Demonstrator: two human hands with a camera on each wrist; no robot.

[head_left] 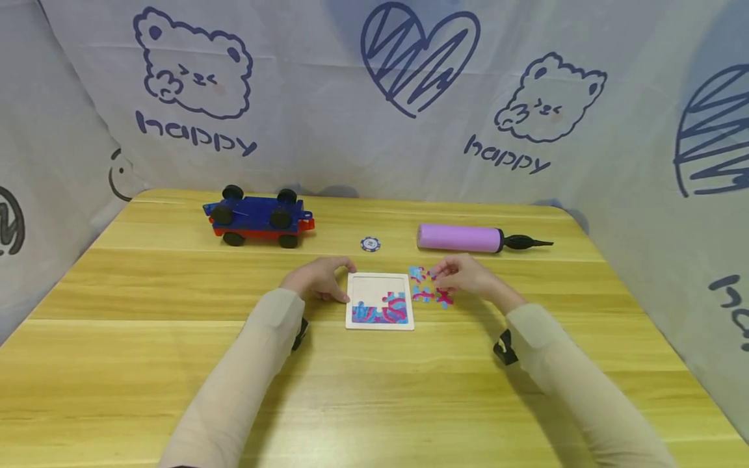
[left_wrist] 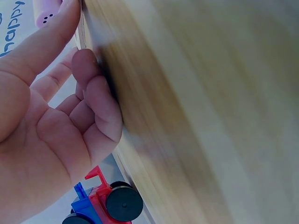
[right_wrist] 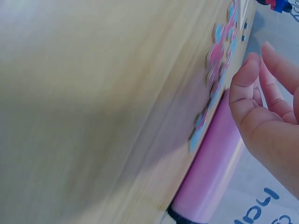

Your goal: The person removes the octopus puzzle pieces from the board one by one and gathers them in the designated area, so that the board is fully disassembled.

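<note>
A white puzzle tray point(head_left: 379, 283) lies flat on the wooden table point(head_left: 374, 390), with pink and blue pieces filling its lower part. My left hand point(head_left: 328, 281) rests at the tray's left edge; in the left wrist view its thumb point(left_wrist: 51, 37) touches the tray edge point(left_wrist: 82, 35) and the fingers lie loosely curled on the table. Loose puzzle pieces point(head_left: 426, 286) lie just right of the tray. My right hand point(head_left: 449, 276) hovers over them with relaxed fingers point(right_wrist: 245, 81) that hold nothing, close to the pieces point(right_wrist: 217, 51).
A blue and red toy car point(head_left: 259, 218) point(left_wrist: 105, 200) stands at the back left. A small round chip point(head_left: 370, 244) lies behind the tray. A pink hand pump point(head_left: 462, 238) point(right_wrist: 212, 172) lies at the back right. Printed cloth walls surround the table.
</note>
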